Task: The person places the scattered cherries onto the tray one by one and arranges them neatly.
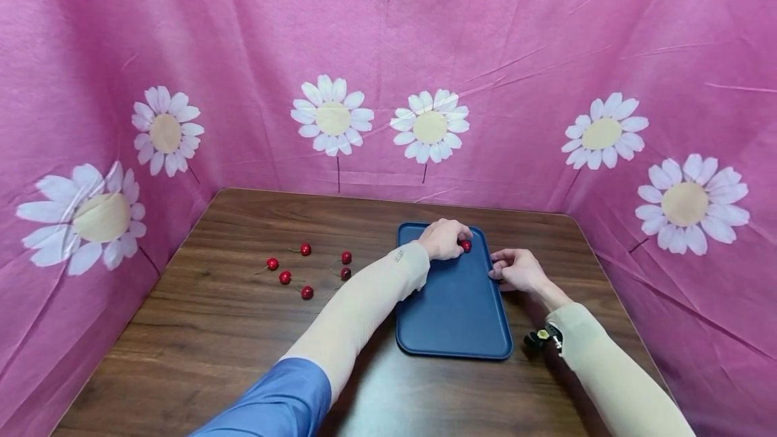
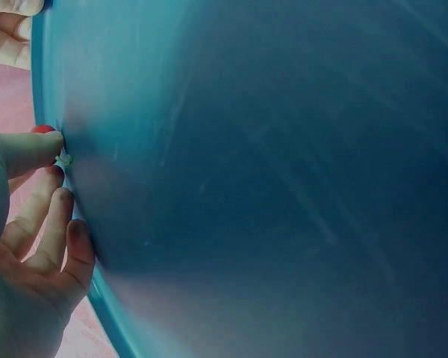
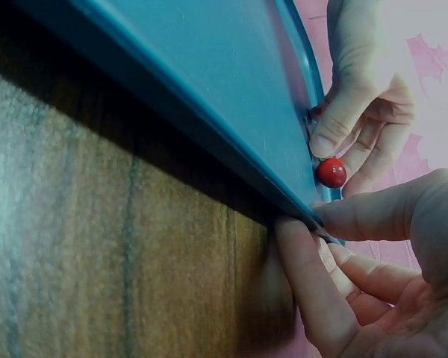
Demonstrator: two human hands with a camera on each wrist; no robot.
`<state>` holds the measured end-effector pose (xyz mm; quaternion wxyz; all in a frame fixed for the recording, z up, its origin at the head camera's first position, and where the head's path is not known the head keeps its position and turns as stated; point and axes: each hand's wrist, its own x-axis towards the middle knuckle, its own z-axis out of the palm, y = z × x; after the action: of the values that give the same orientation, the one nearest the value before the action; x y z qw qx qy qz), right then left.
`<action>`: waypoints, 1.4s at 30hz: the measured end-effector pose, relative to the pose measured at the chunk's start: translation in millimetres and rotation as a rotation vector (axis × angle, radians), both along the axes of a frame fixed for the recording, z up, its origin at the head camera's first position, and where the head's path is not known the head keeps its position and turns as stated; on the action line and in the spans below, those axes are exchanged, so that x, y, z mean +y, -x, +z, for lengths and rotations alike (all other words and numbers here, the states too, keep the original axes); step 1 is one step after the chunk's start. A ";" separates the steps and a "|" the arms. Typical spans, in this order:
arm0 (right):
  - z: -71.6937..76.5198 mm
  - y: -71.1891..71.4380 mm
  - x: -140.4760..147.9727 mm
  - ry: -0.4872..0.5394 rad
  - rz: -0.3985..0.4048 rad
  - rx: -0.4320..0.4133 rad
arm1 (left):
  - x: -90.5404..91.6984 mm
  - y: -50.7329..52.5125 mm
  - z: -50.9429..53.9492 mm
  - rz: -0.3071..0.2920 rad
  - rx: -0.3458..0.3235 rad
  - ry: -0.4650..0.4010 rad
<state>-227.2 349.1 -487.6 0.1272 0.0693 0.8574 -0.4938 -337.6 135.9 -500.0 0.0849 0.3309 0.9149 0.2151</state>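
Your left hand (image 1: 446,239) pinches a round, glossy red cherry (image 1: 465,246) between thumb and fingers at the far right part of the rectangular, raised-rimmed blue tray (image 1: 452,309), whose right edge your right hand (image 1: 519,270) grips likewise, six stemmed red cherries (image 1: 305,249) lying leftward on the brown wood-grain table (image 1: 200,342).

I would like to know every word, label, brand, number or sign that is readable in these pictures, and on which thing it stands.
No text can be read.
Left sleeve: a small dark mark at the cuff, perhaps lettering, too small and blurred to read.
Blue tray, cherries, table: no lettering seen.
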 end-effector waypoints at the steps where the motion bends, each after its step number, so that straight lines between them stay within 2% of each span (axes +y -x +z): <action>1: 0.1 0.0 -1.0 0.004 -0.006 -0.006 | -0.8 -0.4 -0.1 0.001 -0.003 0.000; 6: -0.4 0.3 -2.8 0.002 -0.007 -0.016 | -5.2 -0.7 1.8 -0.008 -0.012 -0.006; 12: 0.9 -0.3 -1.8 -0.015 -0.005 -0.017 | -17.6 -2.4 11.6 -0.046 0.003 -0.028; 18: -2.4 0.9 -0.3 -0.050 0.013 -0.008 | -38.5 -5.9 19.2 -0.079 -0.013 -0.063; 22: -3.8 1.3 1.4 -0.058 0.025 -0.010 | -52.9 -9.8 25.4 -0.115 -0.050 -0.083; 31: -3.0 4.3 2.9 -0.084 0.044 -0.009 | -84.2 -21.1 40.8 -0.202 -0.109 -0.040; 38: -2.9 3.7 2.3 -0.078 0.035 -0.012 | -112.1 -32.1 48.3 -0.206 -0.145 -0.039; 42: -2.1 2.9 1.5 -0.079 0.040 -0.012 | -131.1 -34.6 52.9 -0.209 -0.147 -0.049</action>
<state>-230.2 350.6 -489.7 0.1390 0.0601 0.8766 -0.4567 -303.0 4.8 -447.2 0.1654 0.4097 0.8613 0.2508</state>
